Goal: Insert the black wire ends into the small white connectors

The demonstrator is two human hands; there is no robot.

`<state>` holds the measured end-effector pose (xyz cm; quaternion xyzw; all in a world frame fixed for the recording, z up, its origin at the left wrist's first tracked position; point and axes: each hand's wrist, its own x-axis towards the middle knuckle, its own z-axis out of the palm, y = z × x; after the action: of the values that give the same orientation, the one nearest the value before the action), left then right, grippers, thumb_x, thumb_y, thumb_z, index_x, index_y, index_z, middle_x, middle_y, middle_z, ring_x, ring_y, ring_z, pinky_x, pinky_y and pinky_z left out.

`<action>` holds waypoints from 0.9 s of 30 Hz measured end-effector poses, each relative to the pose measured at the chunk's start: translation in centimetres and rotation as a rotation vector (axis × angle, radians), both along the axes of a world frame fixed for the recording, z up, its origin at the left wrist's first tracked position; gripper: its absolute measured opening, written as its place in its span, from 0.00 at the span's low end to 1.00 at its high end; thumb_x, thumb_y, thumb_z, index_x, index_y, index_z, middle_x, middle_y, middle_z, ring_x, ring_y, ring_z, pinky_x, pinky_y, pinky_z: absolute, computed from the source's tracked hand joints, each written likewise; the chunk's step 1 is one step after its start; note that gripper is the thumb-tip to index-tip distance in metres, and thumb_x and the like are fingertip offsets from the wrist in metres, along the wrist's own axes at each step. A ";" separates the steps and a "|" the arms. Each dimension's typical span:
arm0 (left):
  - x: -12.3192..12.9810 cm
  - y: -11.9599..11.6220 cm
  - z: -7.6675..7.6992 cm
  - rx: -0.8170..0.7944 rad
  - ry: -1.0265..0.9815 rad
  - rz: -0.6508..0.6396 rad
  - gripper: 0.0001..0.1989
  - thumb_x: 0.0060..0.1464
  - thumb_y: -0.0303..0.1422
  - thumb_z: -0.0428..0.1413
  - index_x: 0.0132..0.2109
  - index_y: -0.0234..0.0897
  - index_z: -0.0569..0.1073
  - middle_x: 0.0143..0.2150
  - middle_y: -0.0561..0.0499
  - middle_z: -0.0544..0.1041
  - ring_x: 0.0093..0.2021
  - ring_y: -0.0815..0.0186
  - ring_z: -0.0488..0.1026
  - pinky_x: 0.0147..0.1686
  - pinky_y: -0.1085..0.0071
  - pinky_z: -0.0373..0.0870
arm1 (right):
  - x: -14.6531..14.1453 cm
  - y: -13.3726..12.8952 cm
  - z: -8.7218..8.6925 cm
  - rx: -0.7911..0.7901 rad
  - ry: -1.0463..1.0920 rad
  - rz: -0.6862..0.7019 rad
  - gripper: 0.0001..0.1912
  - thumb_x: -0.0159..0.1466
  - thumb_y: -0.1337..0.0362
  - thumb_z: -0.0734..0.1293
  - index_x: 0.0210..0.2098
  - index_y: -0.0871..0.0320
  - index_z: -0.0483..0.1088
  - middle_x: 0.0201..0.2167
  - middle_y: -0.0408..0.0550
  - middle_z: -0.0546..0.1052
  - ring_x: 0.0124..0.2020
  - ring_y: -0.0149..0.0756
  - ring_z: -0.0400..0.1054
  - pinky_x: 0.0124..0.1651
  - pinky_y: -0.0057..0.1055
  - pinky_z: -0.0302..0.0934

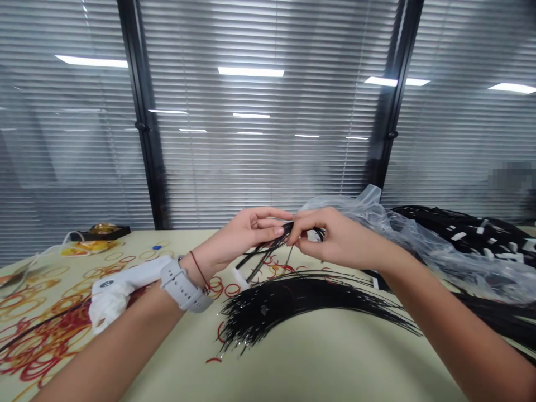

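Note:
My left hand (pixel 255 229) is closed, thumb and fingers pinching a small bunch of thin black cables (pixel 276 241) above the table. Beside it, my right hand (pixel 318 234) pinches the same bunch, with its fingertips almost touching the left ones. What exactly lies between the right fingertips is partly hidden. A white tag (pixel 240 279) hangs near the lower ends of the bunch. Below both hands, a thick pile of black cables (pixel 301 301) lies curved on the table, its many shiny ends fanned out to the left.
Red and yellow rubber bands (pixel 62 329) are scattered across the left. A white handheld device (pixel 129 279) lies behind my left forearm. Clear plastic bags (pixel 410 240) and more black cables with white tags (pixel 473 231) sit at the right. Blinds-covered windows (pixel 268 139) stand behind the table (pixel 335 363).

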<state>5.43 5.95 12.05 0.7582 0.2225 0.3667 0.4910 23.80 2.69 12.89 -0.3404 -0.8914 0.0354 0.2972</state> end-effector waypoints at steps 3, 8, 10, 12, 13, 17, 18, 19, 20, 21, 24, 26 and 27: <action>-0.7 0.9 0.2 0.089 0.019 0.072 0.14 0.48 0.34 0.56 0.44 0.37 0.70 0.41 0.47 0.74 0.40 0.67 0.70 0.40 0.72 0.65 | 0.2 0.5 -0.2 0.092 0.037 -0.102 0.09 0.51 0.72 0.58 0.25 0.57 0.70 0.23 0.40 0.70 0.26 0.28 0.60 0.30 0.26 0.55; -2.7 2.2 0.4 0.099 0.108 0.080 0.16 0.44 0.32 0.59 0.43 0.38 0.70 0.44 0.48 0.72 0.42 0.67 0.69 0.39 0.74 0.65 | 1.0 0.5 0.5 0.326 0.192 -0.200 0.08 0.49 0.73 0.59 0.23 0.59 0.69 0.21 0.41 0.69 0.24 0.27 0.58 0.27 0.26 0.53; -3.0 2.2 0.5 0.045 0.083 0.115 0.12 0.43 0.31 0.60 0.38 0.38 0.71 0.42 0.50 0.73 0.36 0.71 0.70 0.34 0.76 0.66 | 1.5 0.1 1.0 0.383 0.246 -0.219 0.07 0.49 0.73 0.60 0.22 0.58 0.68 0.21 0.41 0.68 0.23 0.27 0.58 0.27 0.26 0.52; -3.0 1.8 0.7 0.023 0.032 0.136 0.10 0.42 0.31 0.61 0.34 0.37 0.71 0.39 0.51 0.74 0.31 0.73 0.70 0.30 0.77 0.66 | 2.0 -0.3 1.4 0.420 0.297 -0.228 0.07 0.48 0.73 0.60 0.22 0.58 0.67 0.21 0.41 0.68 0.24 0.28 0.57 0.27 0.27 0.53; -2.9 1.6 0.8 0.027 0.005 0.132 0.10 0.41 0.30 0.61 0.34 0.37 0.71 0.38 0.51 0.74 0.31 0.73 0.70 0.30 0.77 0.67 | 2.2 -0.5 1.5 0.434 0.319 -0.228 0.07 0.48 0.74 0.61 0.21 0.57 0.67 0.21 0.41 0.67 0.24 0.28 0.57 0.27 0.27 0.53; -2.3 0.3 1.4 0.092 -0.057 0.130 0.11 0.40 0.28 0.62 0.34 0.37 0.71 0.34 0.53 0.74 0.33 0.71 0.71 0.33 0.75 0.68 | 2.7 -1.0 1.8 0.440 0.356 -0.203 0.09 0.48 0.75 0.60 0.22 0.56 0.67 0.21 0.42 0.66 0.23 0.29 0.56 0.27 0.29 0.52; -2.2 0.1 1.5 0.115 -0.061 0.143 0.10 0.40 0.27 0.61 0.33 0.37 0.70 0.33 0.53 0.74 0.34 0.70 0.72 0.34 0.75 0.68 | 2.8 -1.1 1.8 0.443 0.364 -0.196 0.09 0.48 0.75 0.60 0.23 0.55 0.67 0.21 0.42 0.66 0.23 0.29 0.56 0.27 0.29 0.52; -2.1 -0.1 1.6 0.142 -0.063 0.159 0.10 0.40 0.27 0.61 0.33 0.37 0.70 0.33 0.53 0.74 0.35 0.69 0.72 0.35 0.74 0.68 | 2.7 -1.3 1.9 0.447 0.370 -0.188 0.09 0.48 0.75 0.60 0.23 0.55 0.67 0.21 0.42 0.66 0.23 0.30 0.56 0.26 0.29 0.52; -2.0 -0.3 1.6 0.174 -0.067 0.177 0.09 0.40 0.27 0.61 0.32 0.37 0.70 0.33 0.53 0.75 0.36 0.68 0.72 0.36 0.73 0.68 | 2.7 -1.5 1.9 0.451 0.377 -0.178 0.09 0.48 0.75 0.60 0.23 0.55 0.67 0.21 0.42 0.65 0.23 0.30 0.56 0.26 0.30 0.51; -2.0 -0.4 1.7 0.209 -0.071 0.197 0.09 0.41 0.27 0.61 0.32 0.37 0.71 0.33 0.53 0.75 0.37 0.67 0.71 0.37 0.72 0.68 | 2.6 -1.8 2.0 0.452 0.381 -0.166 0.09 0.48 0.75 0.60 0.23 0.55 0.67 0.21 0.42 0.65 0.23 0.30 0.56 0.26 0.30 0.51; -2.0 -0.4 1.8 0.328 -0.101 0.261 0.07 0.41 0.27 0.61 0.32 0.37 0.73 0.36 0.51 0.75 0.41 0.65 0.71 0.40 0.71 0.68 | 2.3 -3.0 2.3 0.419 0.371 -0.113 0.10 0.48 0.76 0.61 0.23 0.55 0.67 0.22 0.42 0.66 0.23 0.29 0.56 0.25 0.29 0.53; -2.0 -0.3 1.9 0.398 -0.147 0.289 0.05 0.41 0.26 0.61 0.29 0.37 0.73 0.38 0.52 0.74 0.42 0.66 0.70 0.41 0.71 0.67 | 2.2 -3.8 2.6 0.385 0.338 -0.071 0.10 0.49 0.76 0.61 0.24 0.55 0.68 0.22 0.41 0.66 0.24 0.28 0.58 0.26 0.28 0.54; -2.1 -0.3 1.9 0.428 -0.173 0.302 0.05 0.41 0.25 0.61 0.28 0.37 0.73 0.38 0.52 0.74 0.42 0.66 0.70 0.42 0.71 0.67 | 2.1 -4.2 2.7 0.373 0.312 -0.058 0.10 0.49 0.76 0.61 0.24 0.54 0.68 0.23 0.41 0.67 0.24 0.28 0.59 0.26 0.28 0.55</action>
<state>3.37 5.68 13.97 0.7690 0.2076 0.5377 0.2764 25.90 -1.55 15.59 -0.2955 -0.8156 -0.0863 0.4898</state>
